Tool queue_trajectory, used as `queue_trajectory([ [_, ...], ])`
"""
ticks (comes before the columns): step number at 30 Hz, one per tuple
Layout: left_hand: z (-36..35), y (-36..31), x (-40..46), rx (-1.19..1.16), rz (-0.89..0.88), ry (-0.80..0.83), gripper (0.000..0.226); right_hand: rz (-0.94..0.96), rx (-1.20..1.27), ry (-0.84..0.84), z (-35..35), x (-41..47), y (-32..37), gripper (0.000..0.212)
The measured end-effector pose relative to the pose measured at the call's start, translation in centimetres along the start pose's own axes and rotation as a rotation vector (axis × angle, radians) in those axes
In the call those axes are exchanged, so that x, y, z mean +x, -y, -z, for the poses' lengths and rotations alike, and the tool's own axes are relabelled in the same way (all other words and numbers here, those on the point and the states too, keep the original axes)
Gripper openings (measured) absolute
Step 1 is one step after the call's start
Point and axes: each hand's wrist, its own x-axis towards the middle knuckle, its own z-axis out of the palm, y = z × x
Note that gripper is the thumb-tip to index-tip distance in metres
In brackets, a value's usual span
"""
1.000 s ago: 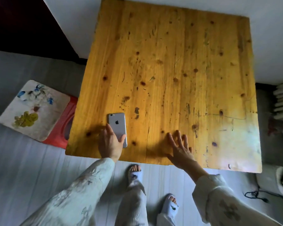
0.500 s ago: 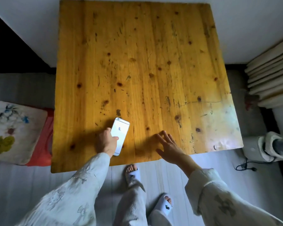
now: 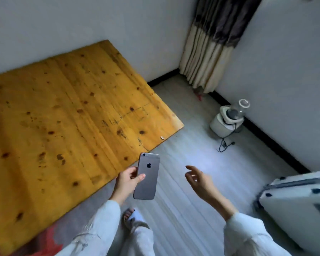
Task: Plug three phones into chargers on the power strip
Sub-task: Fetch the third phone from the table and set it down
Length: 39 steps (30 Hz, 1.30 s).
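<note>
— What is held in the left hand (image 3: 127, 180)?

— A gray phone (image 3: 146, 176) is held in it. The phone is gripped at its left edge, with the thumb laid across its back. The back is turned up, and a small logo and a camera dot can be seen on it.

— Is the phone on the table (image 3: 63, 115)?

— No. It is held up in the air, just past the near right edge of the table and over the floor (image 3: 183, 204).

— And the right hand (image 3: 199, 179)?

— Nothing is held in it. Its fingers are spread loosely and a little curled. It is kept apart from the phone, off to the right, also over the floor.

— What is worn on the arms?

— Pale sleeves are worn on both arms. Pale trousers and a light slipper (image 3: 133, 218) can be seen below the hands.

— What is seen farther out?

— The wooden table is yellow and marked with dark knots. A red thing (image 3: 50, 239) is seen under its near corner. A small white machine with a clear jar (image 3: 227, 120) is placed on the floor by the right wall, with a dark cord (image 3: 224, 145) lying beside it. A curtain (image 3: 211, 43) is hung in the corner. A white case (image 3: 296, 204) is seen at the far right.
</note>
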Motion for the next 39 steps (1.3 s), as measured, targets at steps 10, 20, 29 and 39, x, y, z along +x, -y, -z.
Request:
queue_trajectory([
  [10, -27.3, -6.2, -13.2, 0.110, -0.237, 0.400, 0.013, -0.268, 0.319, -0.500, 15.6, -22.1, -21.9, 0.033],
  [20, -55.8, -8.4, -28.1, 0.401, -0.423, 0.929, 0.015, -0.540, 0.685, -0.983, 23.0, -43.2, -40.9, 0.033],
  [29, -81.3, -4.8, -43.0, 0.581, -0.488, 1.377, 0.004, -0.780, 0.890, -1.398, 26.6, -57.6, -57.7, 0.031],
  [39, -99.5, 5.7, -64.6, 0.814, -0.475, 1.780, 0.011, -1.100, 1.065, -1.761, 22.9, -75.7, -69.2, 0.028],
])
